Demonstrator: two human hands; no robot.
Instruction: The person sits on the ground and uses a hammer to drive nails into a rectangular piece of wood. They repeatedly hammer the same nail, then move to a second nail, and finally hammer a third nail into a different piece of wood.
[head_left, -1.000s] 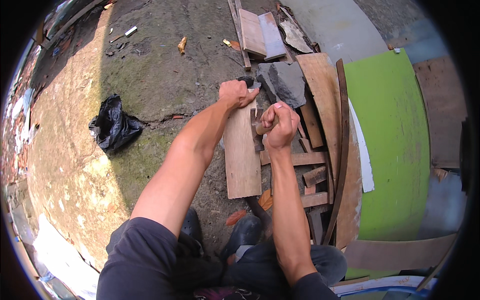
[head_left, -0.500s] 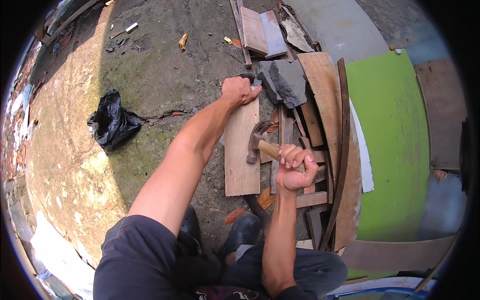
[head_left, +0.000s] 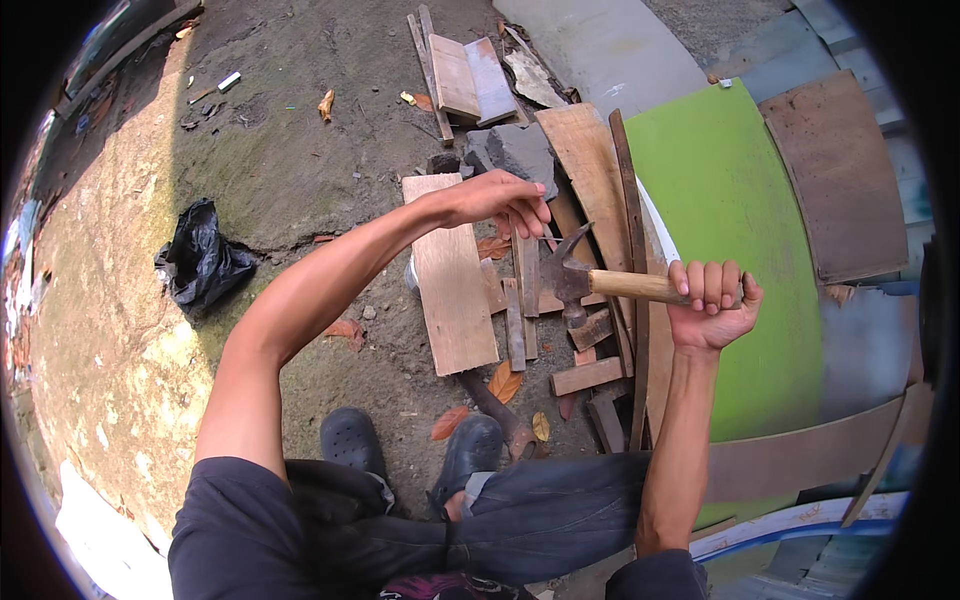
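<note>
My right hand [head_left: 712,302] is closed round the wooden handle of a claw hammer [head_left: 625,285], held up over the scrap wood with its steel head toward the left. Close to the claw, my left hand [head_left: 503,207] has its fingers curled together. A thin, nail-like sliver [head_left: 547,238] shows by its fingertips, too small to name surely. Under my left wrist lies a flat pale wooden board [head_left: 452,290] on the ground. My left forearm covers part of its upper end.
Right of the board lie several short wood offcuts [head_left: 587,376] and a broken grey block [head_left: 515,155]. Long planks [head_left: 585,165] and a green panel [head_left: 735,260] lie farther right. A black plastic bag [head_left: 203,255] sits at the left. My shoes [head_left: 470,455] are near the board's lower end.
My left hand has come off the board's far end and moved right, near the hammer head. The hammer has lifted away from the board to the right. The board now lies more tilted.
</note>
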